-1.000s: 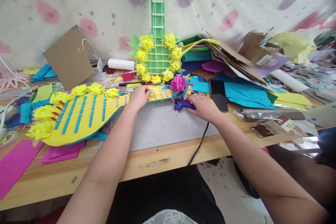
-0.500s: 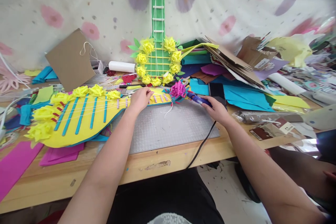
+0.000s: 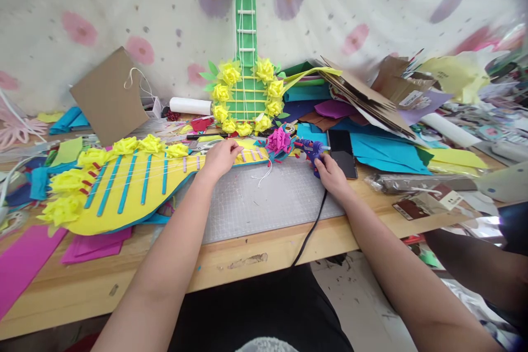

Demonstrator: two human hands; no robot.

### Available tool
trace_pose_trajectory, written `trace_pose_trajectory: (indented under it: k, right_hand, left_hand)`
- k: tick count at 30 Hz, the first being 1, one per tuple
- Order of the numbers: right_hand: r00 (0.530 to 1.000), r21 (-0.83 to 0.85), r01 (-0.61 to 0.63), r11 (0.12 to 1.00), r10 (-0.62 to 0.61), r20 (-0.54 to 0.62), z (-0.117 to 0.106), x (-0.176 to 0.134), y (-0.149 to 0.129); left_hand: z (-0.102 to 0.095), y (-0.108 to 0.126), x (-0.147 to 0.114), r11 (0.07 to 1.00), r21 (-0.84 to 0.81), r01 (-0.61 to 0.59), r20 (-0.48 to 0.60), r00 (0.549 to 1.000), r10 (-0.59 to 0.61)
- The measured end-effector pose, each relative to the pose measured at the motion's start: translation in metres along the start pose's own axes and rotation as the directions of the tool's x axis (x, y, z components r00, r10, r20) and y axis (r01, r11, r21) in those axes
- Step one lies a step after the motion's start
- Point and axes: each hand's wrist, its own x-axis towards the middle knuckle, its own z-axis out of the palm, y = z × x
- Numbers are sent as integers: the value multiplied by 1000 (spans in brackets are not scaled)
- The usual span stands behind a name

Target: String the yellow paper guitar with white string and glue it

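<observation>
A yellow paper lute [image 3: 136, 190] with blue strips, white strings and yellow paper flowers lies on its back across the table. Its narrow neck points right and ends by a magenta paper rose [image 3: 279, 141]. My left hand [image 3: 220, 160] is over the neck, thumb and fingertips pressed together; whatever they may pinch is too small to tell. My right hand [image 3: 332, 179] is closed around the handle of a blue hot glue gun [image 3: 311, 148], just right of the rose. The gun's nozzle points left, and its black cord [image 3: 313, 231] runs down over the table edge.
A grey cutting mat [image 3: 264, 203] lies under the neck. Behind stands a green paper instrument [image 3: 246, 27] ringed with yellow flowers. A black phone [image 3: 343, 154] and blue paper [image 3: 383, 155] are to the right. Another person's arm [image 3: 474, 264] shows at the lower right.
My right hand has drawn slightly down and left, and the glue gun has turned so its handle now points downward. My left hand has stayed almost in place over the neck.
</observation>
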Motion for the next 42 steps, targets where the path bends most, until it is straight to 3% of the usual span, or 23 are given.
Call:
trace_pose_trajectory:
  k: [5, 13, 25, 32, 36, 42]
  right_hand:
    - [1000, -60, 2, 998, -3, -26, -4, -7, -10]
    - [976, -176, 134, 975, -161, -149, -9, -16, -29]
    - [983, 16, 43, 999, -40, -179, -3, -11, -26]
    - [992, 170, -105, 980, 115, -52, 0, 3, -17]
    - [996, 270, -67, 961, 79, -32, 4, 10, -13]
    - [996, 170, -88, 981, 87, 15, 5, 15, -27]
  left_hand:
    - [1, 1, -1, 1000, -27, -1, 62, 998, 3]
    - [7, 1, -1, 1000, 6, -1, 73, 997, 0]
    - [12, 2, 0, 999, 42, 7, 51, 999, -9]
    - [13, 3, 0, 998, 60, 18, 46, 999, -20]
    - [12, 4, 0, 998, 67, 17, 42, 999, -20]
    - [14, 3, 0, 996, 84, 23, 42, 999, -27]
